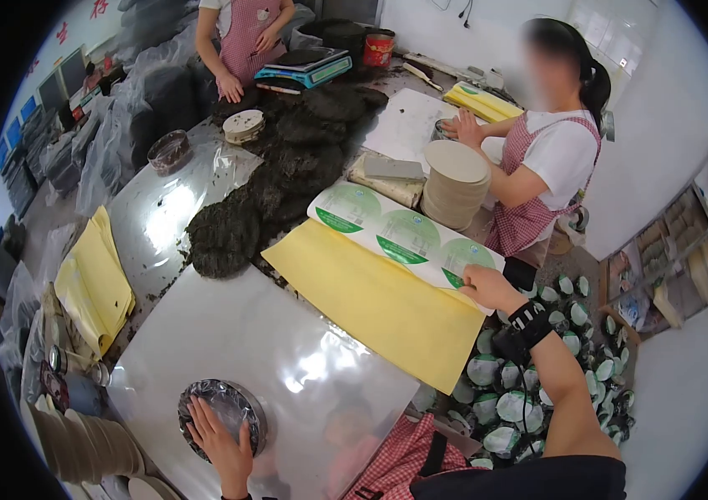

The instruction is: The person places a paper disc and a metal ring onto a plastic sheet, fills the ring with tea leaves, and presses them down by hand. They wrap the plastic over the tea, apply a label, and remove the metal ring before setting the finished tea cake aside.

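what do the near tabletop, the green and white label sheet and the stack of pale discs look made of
Near tabletop: polished metal, probably steel, judging by its grey, mirror-like reflections. Label sheet: smooth printed paper, perhaps coated; it looks thin and flexible. Disc stack: likely matte cardboard, from the dull beige faces and thin layers.

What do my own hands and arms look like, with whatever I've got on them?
The right hand is gloveless; its wrist has a black strap with pale marks, a small black box and a thin dark cable. A dark short sleeve covers that upper arm. The left hand is gloveless too.
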The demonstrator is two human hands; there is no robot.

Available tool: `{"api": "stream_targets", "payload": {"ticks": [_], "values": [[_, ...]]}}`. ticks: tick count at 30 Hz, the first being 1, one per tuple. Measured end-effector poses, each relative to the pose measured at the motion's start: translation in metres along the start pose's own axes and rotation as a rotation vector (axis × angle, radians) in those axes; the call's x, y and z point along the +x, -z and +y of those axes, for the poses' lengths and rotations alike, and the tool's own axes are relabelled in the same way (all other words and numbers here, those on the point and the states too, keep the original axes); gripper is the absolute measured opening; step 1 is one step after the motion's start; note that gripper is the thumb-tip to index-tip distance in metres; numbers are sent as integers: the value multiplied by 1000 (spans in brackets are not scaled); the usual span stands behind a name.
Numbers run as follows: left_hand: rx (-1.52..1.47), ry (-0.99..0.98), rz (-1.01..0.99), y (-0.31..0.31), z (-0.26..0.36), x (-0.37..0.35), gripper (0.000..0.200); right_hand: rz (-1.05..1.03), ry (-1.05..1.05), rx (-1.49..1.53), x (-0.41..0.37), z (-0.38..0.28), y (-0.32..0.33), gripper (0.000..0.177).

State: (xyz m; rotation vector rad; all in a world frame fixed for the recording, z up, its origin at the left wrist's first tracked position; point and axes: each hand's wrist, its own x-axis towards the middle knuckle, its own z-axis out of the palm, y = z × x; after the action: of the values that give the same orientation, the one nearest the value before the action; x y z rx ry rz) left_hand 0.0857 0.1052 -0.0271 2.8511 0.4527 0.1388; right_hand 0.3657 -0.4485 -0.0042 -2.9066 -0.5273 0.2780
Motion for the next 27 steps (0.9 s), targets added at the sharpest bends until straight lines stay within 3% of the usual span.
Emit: {"api": "stream_targets", "payload": {"ticks": [3, 6, 7, 10, 12, 14, 15, 16, 18, 20, 21, 24, 25, 26, 27], "values": [[-18, 12, -2, 2, 3, 1, 90, 215, -3, -332, 0, -31, -24, 27], [-34, 25, -7, 4, 4, 1, 90, 119, -6, -262, 13, -12, -28, 30], [-26, 20, 1, 3, 4, 1, 90, 20, 234, -296, 26, 30, -35, 28], [-23, -3, 13, 1, 4, 3, 91, -16, -55, 36, 16, 27, 15, 25], [-40, 21, 15, 2, 4, 2, 92, 8, -227, 1010, 0, 100, 1, 25], [-50, 45, -11, 9, 9, 3, 94, 336, -582, 1645, -44, 201, -32, 29], [-60, 49, -21, 15, 11, 4, 96, 521, -524, 1757, -66, 163, -9, 30], [-53, 47, 15, 15, 10, 4, 96, 693, -455, 1679, -83, 196, -20, 33], [-21, 83, 60, 19, 14, 2, 95, 960, -381, 1522, -81, 196, -15, 34], [-25, 76, 97, 16, 10, -1, 96, 1054, -569, 1171, -24, 46, -6, 36], [-20, 84, 67, 17, 9, 0, 95, 945, -448, 1060, -2, -18, -22, 40], [-23, 76, 88, 8, 4, -6, 85, 230, 385, 816, 29, -250, -81, 65], [-21, 68, 117, 4, 2, -2, 81, 81, 695, 695, 27, -307, -93, 75], [-193, 35, 117, 1, -3, -2, 77, 185, 962, 502, 23, -356, -98, 87], [-364, 0, 117, -5, -8, -5, 72, 160, 1116, 472, 20, -394, -92, 88]]}}
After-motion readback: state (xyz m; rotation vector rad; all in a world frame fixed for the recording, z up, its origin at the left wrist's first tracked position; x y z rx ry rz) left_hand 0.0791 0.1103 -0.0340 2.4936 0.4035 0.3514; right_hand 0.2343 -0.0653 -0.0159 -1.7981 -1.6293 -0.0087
